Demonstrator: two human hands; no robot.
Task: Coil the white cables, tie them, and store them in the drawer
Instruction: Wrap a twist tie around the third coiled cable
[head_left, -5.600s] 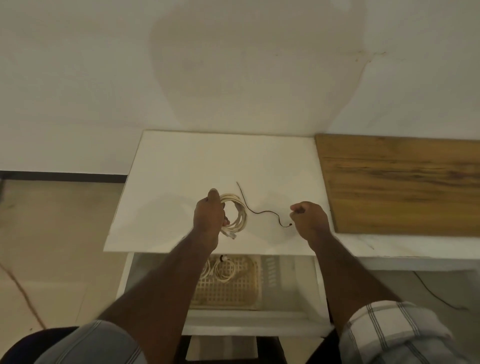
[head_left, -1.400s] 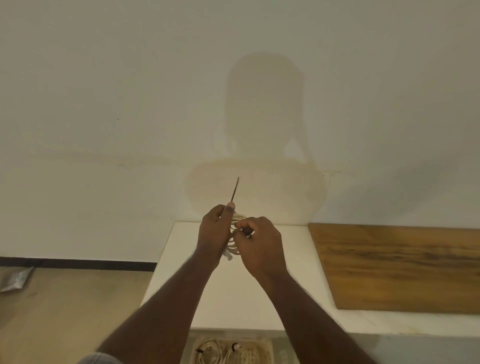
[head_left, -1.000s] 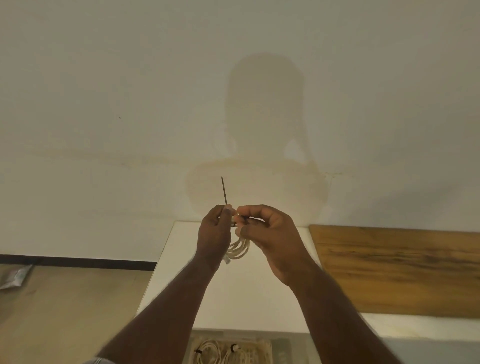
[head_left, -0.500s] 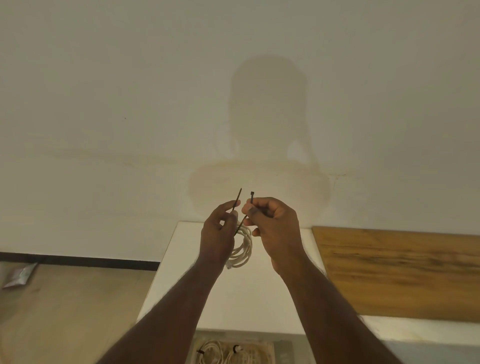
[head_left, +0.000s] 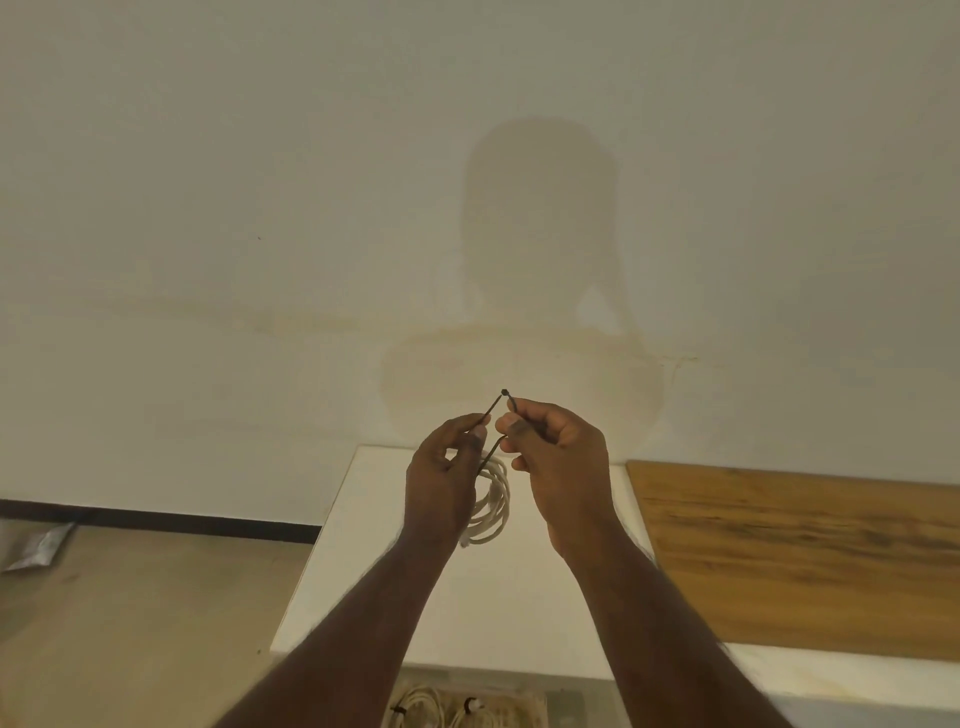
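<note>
I see my left hand pinching the black cable tie's tail, my right hand pinching its head end, looped through the hanging white cable coil above the tabletop.

My left hand hides part of the white cable coil; the drawer is cut by the bottom edge, its coils half visible.

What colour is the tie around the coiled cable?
Dark, near black; the head view shows the tie best, against the pale wall.
</note>
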